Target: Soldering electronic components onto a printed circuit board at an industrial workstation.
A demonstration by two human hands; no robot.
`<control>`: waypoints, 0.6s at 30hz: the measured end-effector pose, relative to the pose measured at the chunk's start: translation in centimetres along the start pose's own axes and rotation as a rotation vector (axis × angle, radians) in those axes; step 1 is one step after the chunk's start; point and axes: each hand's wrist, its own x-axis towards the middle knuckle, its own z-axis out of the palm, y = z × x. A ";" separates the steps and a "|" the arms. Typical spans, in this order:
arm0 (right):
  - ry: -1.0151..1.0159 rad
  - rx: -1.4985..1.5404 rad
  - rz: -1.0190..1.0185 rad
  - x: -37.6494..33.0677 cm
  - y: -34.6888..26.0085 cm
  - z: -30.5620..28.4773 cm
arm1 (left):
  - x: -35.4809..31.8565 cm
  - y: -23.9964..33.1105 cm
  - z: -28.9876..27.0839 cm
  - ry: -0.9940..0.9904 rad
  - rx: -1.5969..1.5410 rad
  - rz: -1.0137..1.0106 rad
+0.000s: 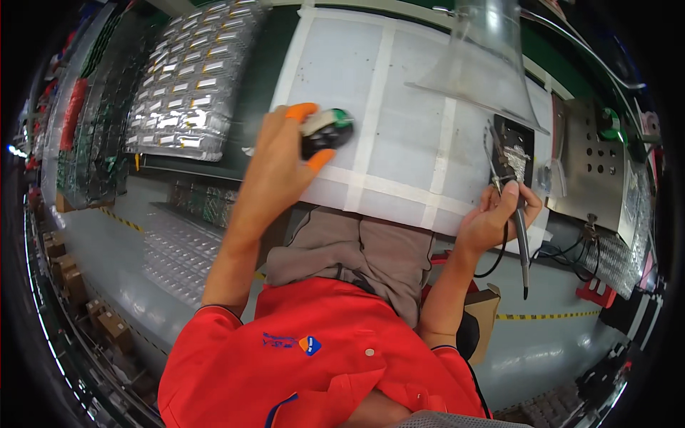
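Note:
My left hand (275, 160), with orange finger cots on thumb and finger, is closed on a small rounded black device (332, 135). Green and beige parts show on top of that device, above the white work mat (407, 135). At the right front edge of the mat, my right hand (492, 217) pinches a slim grey soldering iron (523, 246). One dark end of the iron points down toward me. Just beyond the fingers lies a black holder (517, 146) with crumpled silvery material in it; the iron's upper part overlaps the holder.
A clear funnel-shaped hood (485, 71) hangs over the mat's far right. Stacked clear trays (193, 78) of small parts stand at left. A perforated metal box (596, 164) sits at right, with black cables (578, 253) below. A cardboard box (481, 321) is on the floor.

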 end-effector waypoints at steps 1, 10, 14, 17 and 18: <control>0.003 0.007 -0.004 0.2 0.1 -0.1 | 0.4 0.8 0.8 0.032 -0.083 0.059; -0.020 -0.004 -0.024 0.1 0.5 -0.4 | 4.0 4.2 3.0 -0.001 -0.092 0.364; -0.007 -0.046 -0.049 0.1 -0.3 -0.1 | 5.5 -3.9 -6.7 0.190 0.269 0.112; -0.050 -0.032 -0.047 0.2 -0.4 0.1 | 7.1 -13.9 -13.3 0.513 0.545 -0.103; -0.045 -0.023 -0.047 0.2 -0.3 0.1 | 7.4 -16.7 -14.0 0.621 0.650 -0.167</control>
